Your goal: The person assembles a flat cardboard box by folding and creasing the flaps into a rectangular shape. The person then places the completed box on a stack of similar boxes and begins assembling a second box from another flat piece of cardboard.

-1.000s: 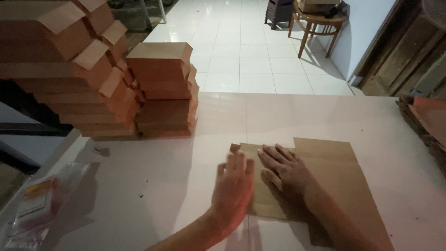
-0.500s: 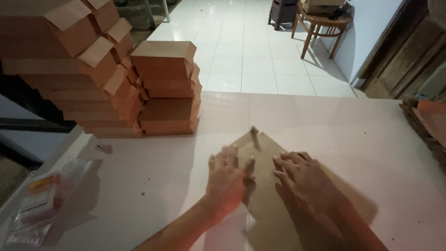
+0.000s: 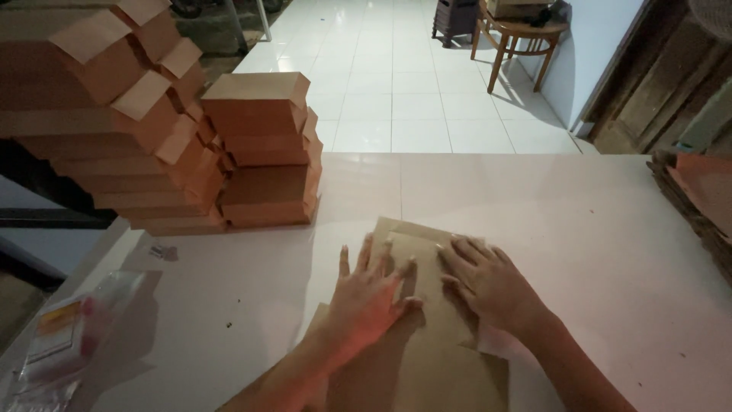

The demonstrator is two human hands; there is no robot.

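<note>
On white table (image 3: 610, 252), both hands' fingers splayed flat on cardboard sheet (image 3: 427, 336), folded boxes (image 3: 263, 152) stacked nearby

Small home packing workshop: stacked folded brown cardboard boxes (image 3: 191, 145) on white worktable (image 3: 595, 252), flat blanks pile (image 3: 698, 198), tiled floor (image 3: 396, 69), wooden stool (image 3: 522, 38).

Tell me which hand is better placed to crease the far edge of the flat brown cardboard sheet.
Right, probably. The right hand has fingertips near the far edge of the flat brown cardboard sheet; the left hand lies flat with spread fingers, partly on the white table.
</note>
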